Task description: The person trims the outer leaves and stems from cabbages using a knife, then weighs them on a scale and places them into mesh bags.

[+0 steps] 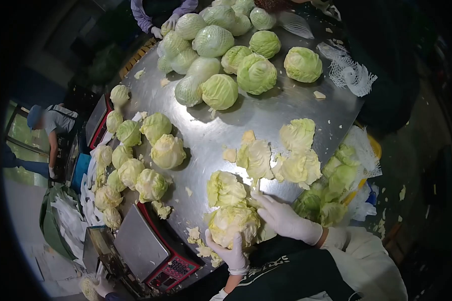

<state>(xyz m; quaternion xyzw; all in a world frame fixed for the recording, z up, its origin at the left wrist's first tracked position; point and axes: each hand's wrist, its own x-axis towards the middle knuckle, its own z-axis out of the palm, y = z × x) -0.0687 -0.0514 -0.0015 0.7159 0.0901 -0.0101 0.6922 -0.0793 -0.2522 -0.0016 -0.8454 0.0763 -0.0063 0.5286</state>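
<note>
A pale yellow-green cabbage rests at the near edge of the metal table. My left hand, in a white glove, cups its lower side with thumb and fingers spread around it. My right hand, also gloved, lies at the cabbage's upper right, fingers together and pointing up-left. A small thin thing shows at its fingertips, too small to name. A loose cabbage leaf touches the cabbage's far side. More torn leaves lie beyond my right hand.
Several cabbages, some in foam nets, cover the far side; smaller ones sit left. A red-framed scale stands near left. Leaves fill a container at right. Co-workers' hands show at the far edge and lower left.
</note>
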